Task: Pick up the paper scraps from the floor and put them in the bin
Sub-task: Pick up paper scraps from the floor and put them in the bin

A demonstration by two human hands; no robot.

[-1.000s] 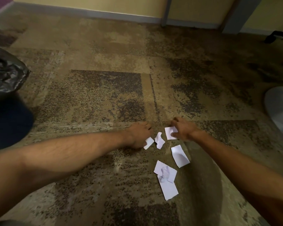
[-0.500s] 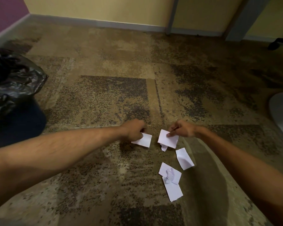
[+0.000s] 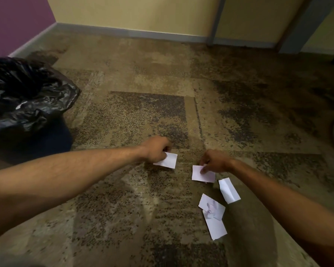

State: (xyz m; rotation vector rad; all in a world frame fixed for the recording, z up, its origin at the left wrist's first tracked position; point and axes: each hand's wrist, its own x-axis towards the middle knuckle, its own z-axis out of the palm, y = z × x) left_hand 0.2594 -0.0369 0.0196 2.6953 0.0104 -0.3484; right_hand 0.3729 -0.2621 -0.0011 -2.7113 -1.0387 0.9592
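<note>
One white paper scrap (image 3: 167,160) was pinched by the left hand (image 3: 156,151), another scrap (image 3: 202,174) by the right hand (image 3: 215,161), above the carpet (image 3: 143,112).

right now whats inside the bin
Only the crumpled black liner shows in the bin, with one small pale patch that could be glare or paper. The folds hide the bottom.
</note>
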